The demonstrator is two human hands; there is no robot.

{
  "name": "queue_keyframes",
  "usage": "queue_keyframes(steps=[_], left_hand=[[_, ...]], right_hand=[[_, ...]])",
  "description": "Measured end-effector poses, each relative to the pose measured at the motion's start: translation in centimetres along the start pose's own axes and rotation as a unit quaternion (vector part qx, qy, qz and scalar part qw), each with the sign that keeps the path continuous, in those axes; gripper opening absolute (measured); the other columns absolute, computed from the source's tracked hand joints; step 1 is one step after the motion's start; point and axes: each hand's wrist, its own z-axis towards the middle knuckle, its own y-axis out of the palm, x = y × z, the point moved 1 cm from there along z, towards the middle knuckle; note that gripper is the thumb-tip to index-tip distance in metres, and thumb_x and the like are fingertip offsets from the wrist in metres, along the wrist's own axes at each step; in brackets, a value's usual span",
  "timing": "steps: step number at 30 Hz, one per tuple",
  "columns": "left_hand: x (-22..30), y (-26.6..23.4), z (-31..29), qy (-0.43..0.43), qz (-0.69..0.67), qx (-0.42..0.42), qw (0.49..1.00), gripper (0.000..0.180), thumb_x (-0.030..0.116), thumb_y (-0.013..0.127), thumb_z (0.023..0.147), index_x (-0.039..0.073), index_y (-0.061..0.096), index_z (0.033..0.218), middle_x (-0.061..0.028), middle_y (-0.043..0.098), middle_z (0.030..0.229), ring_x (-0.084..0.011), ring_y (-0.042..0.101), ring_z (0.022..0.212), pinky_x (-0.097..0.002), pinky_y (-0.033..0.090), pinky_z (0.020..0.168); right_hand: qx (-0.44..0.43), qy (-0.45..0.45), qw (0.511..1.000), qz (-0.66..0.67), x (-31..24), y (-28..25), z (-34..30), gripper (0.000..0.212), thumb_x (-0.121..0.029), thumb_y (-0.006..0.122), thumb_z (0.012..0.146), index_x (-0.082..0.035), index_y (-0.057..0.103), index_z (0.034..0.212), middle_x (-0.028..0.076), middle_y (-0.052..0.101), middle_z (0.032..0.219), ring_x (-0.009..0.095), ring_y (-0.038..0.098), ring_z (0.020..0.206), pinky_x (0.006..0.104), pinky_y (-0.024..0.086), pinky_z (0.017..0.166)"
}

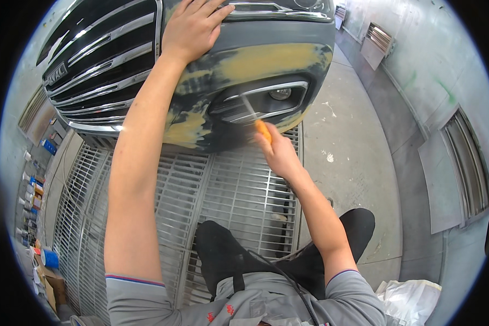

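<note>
In front of me is the front bumper (271, 62) of a car, dark grey with large yellowish filler patches. My left hand (194, 30) lies flat on its upper part, beside the chrome grille (106, 41) and just below the headlight (277, 8), fingers stretched out. My right hand (280, 151) is closed round the orange handle of what looks like a screwdriver (263, 130). Its thin pale shaft points up and left into the chrome-trimmed fog-light recess (255, 103). The shaft is slightly blurred, and I cannot tell whether its tip touches the trim. A round fog light (280, 94) sits in that recess.
Metal floor grating (239, 190) lies under the car and my legs, with concrete floor (353, 163) to the right. Several cans and bottles (30, 195) line the left side near a cardboard box (53, 282). A wall with vents (462, 163) stands right; a plastic bag (410, 298) lies lower right.
</note>
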Motion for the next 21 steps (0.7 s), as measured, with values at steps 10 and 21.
queue_keyframes(steps=[10, 21], left_hand=[[-0.1, 0.2, -0.1, -0.003, -0.006, 0.003, 1.000, 0.043, 0.018, 0.070, 0.089, 0.015, 0.072, 0.131, -0.0073, 0.062, 0.152, -0.0319, 0.052, 0.146, -0.0517, 0.038, 0.121], [0.0, 0.1, -0.1, -0.008, -0.007, -0.007, 1.000, 0.044, 0.018, 0.070, 0.088, 0.015, 0.072, 0.132, -0.0071, 0.061, 0.154, -0.0314, 0.051, 0.147, -0.0518, 0.038, 0.121]], right_hand=[[-0.076, -0.023, 0.997, -0.021, -1.4, 2.9, -0.5, 0.052, -0.050, 0.060, 0.108, -0.006, 0.056, 0.136, 0.028, 0.073, 0.089, 0.052, 0.070, 0.087, 0.0550, 0.054, 0.075], [-0.043, -0.036, 0.998, 0.008, -1.4, 3.9, -0.7, 0.051, -0.047, 0.063, 0.107, -0.007, 0.055, 0.138, 0.027, 0.073, 0.088, 0.053, 0.069, 0.084, 0.0563, 0.054, 0.072]])
